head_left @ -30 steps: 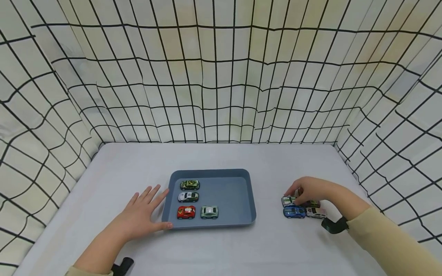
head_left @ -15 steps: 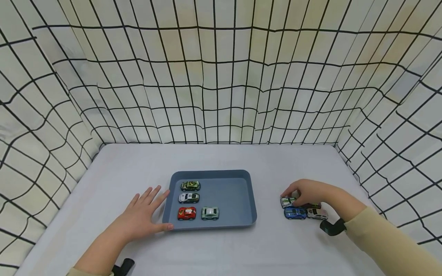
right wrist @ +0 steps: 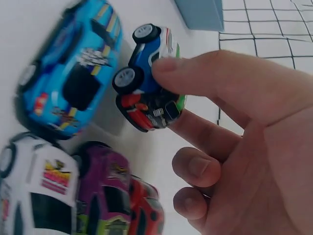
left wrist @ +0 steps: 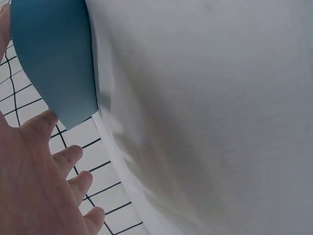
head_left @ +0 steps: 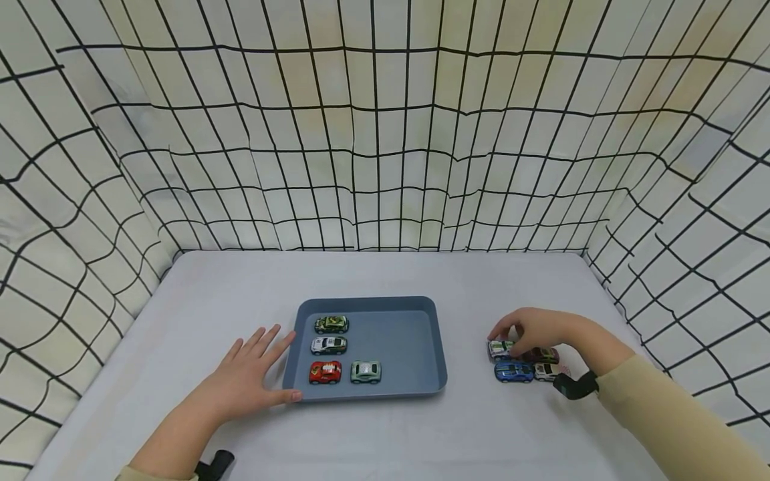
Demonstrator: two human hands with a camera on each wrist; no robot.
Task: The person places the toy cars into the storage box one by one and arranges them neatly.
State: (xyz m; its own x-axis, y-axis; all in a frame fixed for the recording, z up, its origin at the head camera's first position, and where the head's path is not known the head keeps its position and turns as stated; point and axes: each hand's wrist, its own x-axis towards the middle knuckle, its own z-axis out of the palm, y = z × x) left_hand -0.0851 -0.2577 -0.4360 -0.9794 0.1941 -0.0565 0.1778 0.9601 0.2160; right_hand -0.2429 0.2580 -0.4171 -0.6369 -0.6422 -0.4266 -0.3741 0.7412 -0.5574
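Note:
In the head view, my left hand (head_left: 240,374) rests with spread, straight fingers at the left edge of the blue-grey tray (head_left: 406,344). Inside the tray stand a camouflage-green toy car (head_left: 331,325), a white and black one (head_left: 328,345), a red one (head_left: 325,372) and a pale green one (head_left: 365,372). To the right of the tray, my right hand (head_left: 538,332) pinches a white, green and blue toy car (right wrist: 146,66) between thumb and fingers; it looks tilted in the right wrist view. Beside it is a blue toy car (head_left: 514,371).
Next to the blue car are a white toy car (right wrist: 41,188), a purple one (right wrist: 105,181) and a red one (right wrist: 146,205), partly cut off. White cloth (head_left: 385,441) covers the table. A black wire grid (head_left: 385,153) backed with pale cloth encloses the sides and back.
My right hand has shifted slightly left with the pinched toy car, away from the purple one. My left hand and the tray stay in place.

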